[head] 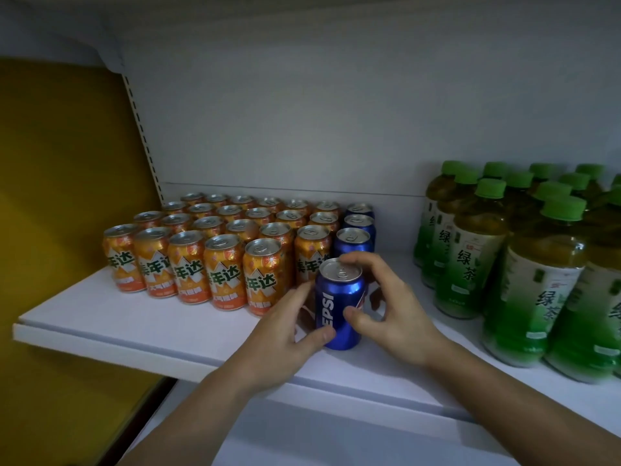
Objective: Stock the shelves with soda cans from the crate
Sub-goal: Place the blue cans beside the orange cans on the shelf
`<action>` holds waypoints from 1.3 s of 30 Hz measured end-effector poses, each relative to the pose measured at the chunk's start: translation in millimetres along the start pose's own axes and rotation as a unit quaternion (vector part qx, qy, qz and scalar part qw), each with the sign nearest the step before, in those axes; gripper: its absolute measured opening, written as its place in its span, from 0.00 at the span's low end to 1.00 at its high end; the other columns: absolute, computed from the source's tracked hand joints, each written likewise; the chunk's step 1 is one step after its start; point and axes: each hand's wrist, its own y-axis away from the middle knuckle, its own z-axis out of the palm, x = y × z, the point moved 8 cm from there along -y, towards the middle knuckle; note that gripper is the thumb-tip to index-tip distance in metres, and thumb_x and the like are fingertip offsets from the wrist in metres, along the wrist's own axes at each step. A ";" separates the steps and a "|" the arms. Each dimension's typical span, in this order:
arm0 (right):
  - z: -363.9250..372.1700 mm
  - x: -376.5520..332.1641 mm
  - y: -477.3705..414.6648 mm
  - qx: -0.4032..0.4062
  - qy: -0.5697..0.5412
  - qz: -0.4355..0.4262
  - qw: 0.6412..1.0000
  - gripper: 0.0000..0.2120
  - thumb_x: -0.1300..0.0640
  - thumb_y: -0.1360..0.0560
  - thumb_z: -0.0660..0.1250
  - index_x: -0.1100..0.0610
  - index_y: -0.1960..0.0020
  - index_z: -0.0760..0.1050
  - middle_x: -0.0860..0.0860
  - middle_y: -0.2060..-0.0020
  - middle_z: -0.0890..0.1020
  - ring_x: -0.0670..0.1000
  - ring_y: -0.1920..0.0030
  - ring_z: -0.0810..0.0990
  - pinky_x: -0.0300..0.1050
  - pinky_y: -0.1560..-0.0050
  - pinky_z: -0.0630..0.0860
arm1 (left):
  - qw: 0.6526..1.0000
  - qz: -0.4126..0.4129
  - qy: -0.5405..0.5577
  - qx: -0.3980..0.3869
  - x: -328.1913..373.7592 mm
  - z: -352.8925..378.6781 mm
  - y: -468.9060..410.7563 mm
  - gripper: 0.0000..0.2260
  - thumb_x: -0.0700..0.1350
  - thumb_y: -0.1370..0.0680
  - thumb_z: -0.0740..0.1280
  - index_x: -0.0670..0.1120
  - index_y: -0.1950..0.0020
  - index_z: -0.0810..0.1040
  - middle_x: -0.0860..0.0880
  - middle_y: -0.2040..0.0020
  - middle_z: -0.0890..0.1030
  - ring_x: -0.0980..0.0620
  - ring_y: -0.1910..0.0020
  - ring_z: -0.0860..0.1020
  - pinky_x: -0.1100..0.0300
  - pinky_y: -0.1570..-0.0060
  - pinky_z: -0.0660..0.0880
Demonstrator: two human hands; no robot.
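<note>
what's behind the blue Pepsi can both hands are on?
Three more blue cans in single file toward the back panel. The Pepsi can and the right hand cover the nearest one's lower body; whether they touch cannot be told.

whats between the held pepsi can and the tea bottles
The right hand on the Pepsi can, then bare shelf up to the tea bottles; head view.

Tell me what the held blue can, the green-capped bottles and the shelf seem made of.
Blue Pepsi can: likely aluminium, glossy printed wall, bare silvery lid with pull tab.
Green-capped bottles: seemingly clear plastic; liquid shows through, matte caps.
Shelf: probably painted metal, smooth matte white; uncertain.
</note>
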 end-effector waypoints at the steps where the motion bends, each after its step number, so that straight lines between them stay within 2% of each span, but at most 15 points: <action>1: -3.3 0.8 1.7 0.010 0.007 0.007 1.000 0.28 0.59 0.31 0.73 0.49 0.34 0.69 0.35 0.42 0.78 0.39 0.44 0.78 0.27 0.52 0.71 | 1.000 0.003 0.000 -0.007 0.4 1.0 -2.1 0.28 0.54 0.21 0.69 0.62 0.24 0.62 0.62 0.34 0.74 0.59 0.36 0.74 0.62 0.46 0.74; 2: -7.0 1.5 3.4 0.024 0.017 0.013 0.999 0.28 0.57 0.31 0.75 0.48 0.35 0.69 0.33 0.43 0.77 0.38 0.45 0.78 0.26 0.52 0.71 | 1.000 0.005 0.003 -0.014 1.1 2.9 -4.1 0.28 0.52 0.21 0.69 0.63 0.24 0.61 0.62 0.33 0.74 0.59 0.36 0.74 0.59 0.45 0.75; 4: -15.4 5.4 7.4 0.057 0.047 0.032 0.997 0.29 0.53 0.33 0.80 0.45 0.38 0.69 0.33 0.45 0.77 0.40 0.47 0.78 0.27 0.53 0.71 | 1.000 0.003 0.007 -0.027 5.0 8.8 -6.9 0.30 0.51 0.22 0.71 0.64 0.24 0.60 0.64 0.32 0.73 0.62 0.36 0.74 0.62 0.44 0.75; 7: -28.7 7.0 14.9 0.096 0.091 0.062 0.989 0.30 0.46 0.36 0.81 0.41 0.40 0.68 0.36 0.46 0.76 0.41 0.46 0.77 0.30 0.54 0.73 | 1.000 -0.005 0.005 -0.018 14.2 21.1 -11.9 0.35 0.54 0.30 0.78 0.67 0.30 0.62 0.65 0.36 0.75 0.64 0.40 0.76 0.66 0.48 0.75; 10: -25.2 0.2 18.3 0.062 0.081 0.043 0.994 0.27 0.50 0.32 0.77 0.43 0.39 0.67 0.42 0.41 0.74 0.41 0.40 0.75 0.33 0.46 0.74 | 0.999 0.008 0.031 0.027 17.9 27.9 -22.1 0.34 0.54 0.34 0.81 0.65 0.32 0.68 0.59 0.37 0.77 0.59 0.40 0.78 0.56 0.44 0.79; 12: -23.8 -1.1 18.5 0.049 0.094 0.044 0.993 0.27 0.55 0.31 0.77 0.44 0.38 0.67 0.43 0.40 0.74 0.41 0.39 0.75 0.34 0.45 0.76 | 0.997 0.007 0.068 0.017 18.2 32.1 -26.9 0.33 0.50 0.33 0.81 0.62 0.32 0.71 0.57 0.38 0.80 0.57 0.40 0.80 0.52 0.43 0.80; 15: -33.4 1.0 19.4 0.084 0.165 0.056 0.981 0.28 0.55 0.31 0.78 0.43 0.39 0.66 0.41 0.42 0.73 0.37 0.42 0.74 0.28 0.47 0.73 | 0.996 -0.013 0.093 0.000 14.8 35.5 -28.6 0.32 0.44 0.30 0.80 0.61 0.31 0.70 0.59 0.41 0.81 0.58 0.42 0.81 0.56 0.43 0.80; 17: -41.4 7.1 21.6 0.109 0.193 0.074 0.972 0.28 0.56 0.31 0.78 0.42 0.39 0.65 0.41 0.42 0.73 0.36 0.43 0.74 0.24 0.48 0.70 | 0.999 -0.014 0.042 -0.013 12.6 35.0 -28.8 0.31 0.46 0.28 0.78 0.62 0.30 0.68 0.61 0.43 0.81 0.63 0.43 0.79 0.64 0.44 0.78; 19: -50.7 17.0 22.3 0.141 0.208 0.105 0.962 0.30 0.59 0.30 0.77 0.43 0.37 0.65 0.43 0.40 0.72 0.40 0.44 0.75 0.27 0.48 0.72 | 0.997 0.004 -0.071 -0.031 10.0 31.7 -30.3 0.25 0.50 0.25 0.74 0.60 0.31 0.70 0.62 0.44 0.79 0.67 0.44 0.76 0.70 0.46 0.74; 21: -58.8 28.0 18.1 0.175 0.224 0.135 0.949 0.30 0.62 0.30 0.77 0.48 0.35 0.67 0.47 0.38 0.73 0.44 0.43 0.75 0.32 0.47 0.72 | 0.985 0.040 -0.166 -0.034 10.8 26.9 -31.8 0.15 0.51 0.22 0.70 0.56 0.37 0.76 0.62 0.45 0.77 0.67 0.45 0.75 0.72 0.47 0.72; 23: -62.9 37.0 7.3 0.199 0.238 0.152 0.938 0.29 0.64 0.29 0.76 0.52 0.34 0.68 0.50 0.37 0.74 0.48 0.42 0.76 0.36 0.46 0.71 | 0.975 0.068 -0.208 -0.034 12.1 26.2 -32.4 0.09 0.49 0.21 0.68 0.54 0.40 0.78 0.62 0.45 0.74 0.65 0.46 0.74 0.70 0.46 0.72; 29: -67.0 72.7 -38.0 0.241 0.232 0.241 0.911 0.29 0.68 0.29 0.73 0.50 0.33 0.68 0.51 0.35 0.72 0.53 0.38 0.75 0.45 0.42 0.73 | 0.962 0.087 -0.252 -0.064 12.5 35.4 -28.7 0.10 0.49 0.18 0.62 0.55 0.37 0.76 0.61 0.41 0.70 0.62 0.42 0.69 0.63 0.41 0.70; 33: -71.6 88.8 -59.4 0.267 0.238 0.221 0.907 0.27 0.69 0.30 0.73 0.54 0.36 0.69 0.54 0.37 0.75 0.56 0.39 0.77 0.46 0.44 0.74 | 0.960 0.083 -0.259 -0.068 12.9 35.8 -27.9 0.11 0.51 0.17 0.60 0.56 0.35 0.74 0.61 0.40 0.69 0.63 0.41 0.68 0.62 0.39 0.69; 39: -74.6 110.7 -76.5 0.297 0.217 0.217 0.904 0.26 0.71 0.30 0.72 0.57 0.36 0.69 0.56 0.38 0.77 0.57 0.39 0.77 0.42 0.46 0.69 | 0.960 0.089 -0.259 -0.062 14.3 35.4 -27.1 0.12 0.51 0.17 0.59 0.57 0.35 0.73 0.61 0.39 0.68 0.63 0.41 0.67 0.62 0.39 0.69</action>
